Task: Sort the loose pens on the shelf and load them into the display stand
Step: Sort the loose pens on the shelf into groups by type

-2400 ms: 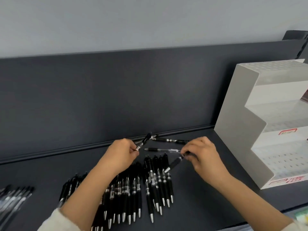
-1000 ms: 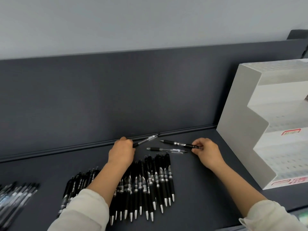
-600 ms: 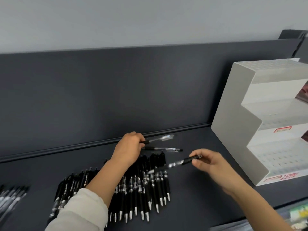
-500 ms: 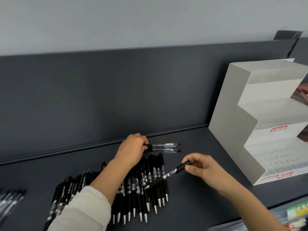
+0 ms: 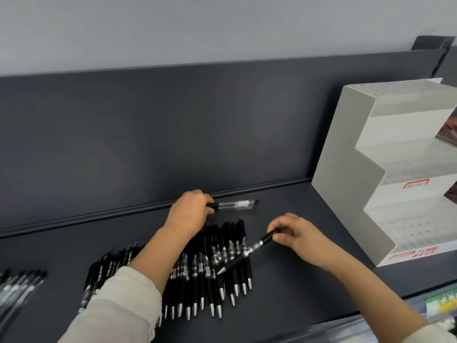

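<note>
Pens (image 5: 210, 280), all black, lie in one fanned row on the shelf (image 5: 309, 293). They overlap too much for an exact count, but there are well over a dozen. The right grip (image 5: 296, 237), just right of the row, pinches one black pen (image 5: 247, 252) by its rear end, with the tip slanting down over the row. The left grip (image 5: 190, 214), at the row's far end, curls round the end of a clear pen (image 5: 235, 205); there may be two stacked. One three-tiered white display stand (image 5: 346, 169) stands right of the right grip. A second bunch (image 5: 19, 285) lies far left of the left grip.
</note>
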Motion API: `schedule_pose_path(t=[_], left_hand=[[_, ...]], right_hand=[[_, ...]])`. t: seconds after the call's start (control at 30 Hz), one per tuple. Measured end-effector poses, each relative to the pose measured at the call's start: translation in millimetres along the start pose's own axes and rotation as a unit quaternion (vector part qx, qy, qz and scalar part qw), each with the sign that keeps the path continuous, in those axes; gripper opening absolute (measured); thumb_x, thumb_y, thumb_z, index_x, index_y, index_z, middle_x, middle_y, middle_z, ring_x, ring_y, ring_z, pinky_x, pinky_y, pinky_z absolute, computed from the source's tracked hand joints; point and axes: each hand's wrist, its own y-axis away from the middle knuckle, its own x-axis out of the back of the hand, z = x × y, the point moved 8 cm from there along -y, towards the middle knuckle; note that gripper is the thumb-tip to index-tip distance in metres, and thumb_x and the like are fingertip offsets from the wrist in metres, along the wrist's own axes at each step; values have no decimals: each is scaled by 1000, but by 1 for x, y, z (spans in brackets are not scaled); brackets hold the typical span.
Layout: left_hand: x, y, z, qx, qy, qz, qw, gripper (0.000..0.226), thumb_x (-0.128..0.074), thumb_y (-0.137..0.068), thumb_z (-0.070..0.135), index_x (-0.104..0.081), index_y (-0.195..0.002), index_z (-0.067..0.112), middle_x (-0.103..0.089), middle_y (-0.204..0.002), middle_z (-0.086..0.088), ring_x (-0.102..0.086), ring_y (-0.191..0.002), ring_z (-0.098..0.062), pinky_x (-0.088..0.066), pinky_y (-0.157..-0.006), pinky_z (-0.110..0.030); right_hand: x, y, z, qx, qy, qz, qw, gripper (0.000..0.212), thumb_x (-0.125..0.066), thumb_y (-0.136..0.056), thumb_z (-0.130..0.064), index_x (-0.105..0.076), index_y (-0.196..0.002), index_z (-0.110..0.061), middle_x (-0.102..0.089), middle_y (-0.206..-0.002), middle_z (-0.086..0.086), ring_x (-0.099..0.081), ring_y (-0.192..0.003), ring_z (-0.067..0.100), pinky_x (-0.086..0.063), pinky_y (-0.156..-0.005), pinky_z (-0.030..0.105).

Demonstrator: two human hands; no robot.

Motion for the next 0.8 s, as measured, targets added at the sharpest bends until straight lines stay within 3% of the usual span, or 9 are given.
schedule_pose_path(t=[0.13, 0.27, 0.33, 0.5, 0.63, 0.8], left_hand=[[32, 29, -38, 82, 110, 42, 990, 24, -58, -92, 23, -65, -114, 14, -65, -102, -5, -58, -92, -20, -40, -74, -26], [62, 78, -71, 157, 183, 126, 962, 21, -61, -91, 24, -69, -108, 15, -63, -82, 10, -54, -72, -6, -41, -61, -18], [67, 99, -77, 176, 186, 140, 957, 16, -63, -90, 25, -72, -101, 18, -66, -77, 8, -56, -71, -4, -41, -61, -14], [64, 141, -87, 223, 213, 167, 936, 11, -64, -88, 25, -74, -94, 24, -70, -75, 4, -64, -74, -13, -49, -67, -26], [65, 171, -97, 252, 214, 205, 921, 10, -62, -89, 28, -72, -93, 26, -63, -61, 11, -56, -57, -1, -39, -52, -16], [79, 213, -117, 286, 178, 287, 897, 17, -62, -90, 23, -73, -100, 15, -64, -73, 14, -59, -69, 0, -45, -63, -19]], right_hand=[[2, -7, -24, 47, 4, 2, 999, 22, -57, -91, -12, -60, -85, -33, -51, -91, -4, -50, -82, 6, -37, -73, 8], [-29, -22, -58, 104, 56, -64, 991, 23, -56, -93, -14, -57, -89, -36, -44, -94, -7, -45, -83, 3, -35, -80, 15], [-48, -31, -74, 118, 70, -87, 987, 22, -55, -93, -14, -57, -89, -36, -38, -93, -10, -40, -86, 2, -33, -83, 17], [-87, -49, -102, 152, 138, -140, 969, 18, -57, -92, -13, -61, -88, -30, -34, -100, -9, -31, -106, 10, -30, -96, 23], [-93, -55, -107, 146, 127, -102, 976, 16, -64, -88, -15, -63, -100, -26, -38, -109, -7, -32, -111, 10, -32, -99, 24], [-97, -48, -101, 156, 158, -40, 974, 17, -65, -87, -25, -65, -103, -25, -46, -107, -8, -37, -114, 13, -37, -96, 28]])
